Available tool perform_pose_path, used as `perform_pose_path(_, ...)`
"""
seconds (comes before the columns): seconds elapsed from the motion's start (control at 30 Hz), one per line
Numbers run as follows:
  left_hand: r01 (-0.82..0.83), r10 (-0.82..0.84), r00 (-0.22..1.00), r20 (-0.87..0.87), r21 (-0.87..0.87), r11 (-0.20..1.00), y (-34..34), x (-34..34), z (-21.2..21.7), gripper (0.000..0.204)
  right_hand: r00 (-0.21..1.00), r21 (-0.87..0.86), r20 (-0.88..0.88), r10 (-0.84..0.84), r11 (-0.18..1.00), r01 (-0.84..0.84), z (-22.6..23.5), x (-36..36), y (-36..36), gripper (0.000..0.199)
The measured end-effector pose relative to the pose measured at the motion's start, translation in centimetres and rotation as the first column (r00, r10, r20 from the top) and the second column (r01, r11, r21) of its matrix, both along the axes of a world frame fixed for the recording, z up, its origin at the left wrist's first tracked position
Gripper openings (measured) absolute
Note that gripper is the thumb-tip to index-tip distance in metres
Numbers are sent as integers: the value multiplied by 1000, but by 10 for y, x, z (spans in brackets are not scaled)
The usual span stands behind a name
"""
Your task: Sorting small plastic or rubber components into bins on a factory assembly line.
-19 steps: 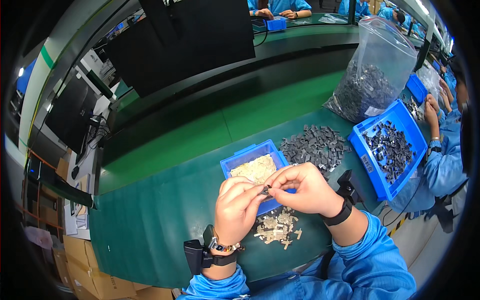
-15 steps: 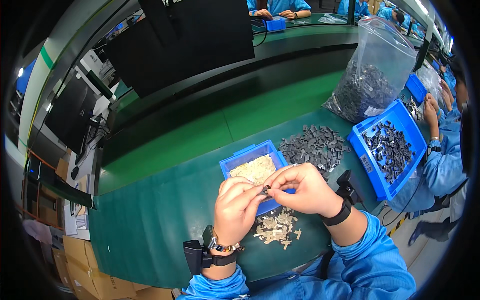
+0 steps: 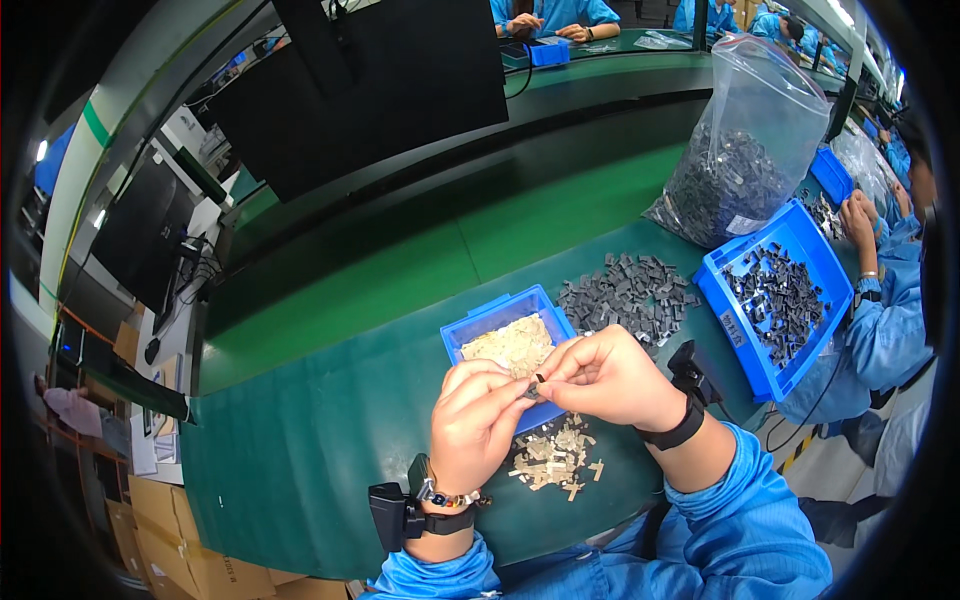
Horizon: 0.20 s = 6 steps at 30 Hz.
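Note:
My left hand [image 3: 468, 418] and my right hand [image 3: 612, 382] meet fingertip to fingertip over the near side of a small blue box. Pinched in the left fingers is a small dark piece [image 3: 532, 391], mostly hidden. The right thumb and forefinger close on a tiny black bit at its edge; whether it is a separate part I cannot tell. Cream-coloured flat pieces [image 3: 515, 342] fill the blue box [image 3: 490, 308]. More cream strips [image 3: 553, 458] lie loose on the table just below my hands. Beyond my right hand spreads a pile of small dark grey parts [image 3: 628, 295].
A large blue tray [image 3: 842, 268] of black parts stands at the right, with a clear plastic bag [image 3: 742, 180] of dark parts behind it. A co-worker's hands [image 3: 858, 215] are at the far right. A black monitor-like panel [image 3: 360, 95] hangs over the back of the green table [image 3: 300, 460].
My fingertips have shifted slightly around the small dark piece, and the right ones have drawn back a little. Both wrists stay nearly in place. The co-worker at the right has moved slightly.

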<state>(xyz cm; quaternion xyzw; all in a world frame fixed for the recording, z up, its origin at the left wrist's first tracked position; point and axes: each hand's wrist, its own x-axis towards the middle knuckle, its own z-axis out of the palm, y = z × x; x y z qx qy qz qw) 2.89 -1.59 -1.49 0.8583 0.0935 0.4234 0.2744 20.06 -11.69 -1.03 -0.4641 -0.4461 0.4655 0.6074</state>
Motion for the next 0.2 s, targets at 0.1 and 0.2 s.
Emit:
perform_pose_path(0.1, 16, -16, 1000, 21, -14, 1000, -1, 0, 1, 22, 997, 14, -77, 31, 999, -30, 0, 1, 0, 5)
perform_pose_path(0.2, 57, -47, 995, 91, -111, 992, -5, 1, 0, 23, 955, 40, -286, 79, 997, -71, -3, 1, 0, 7)
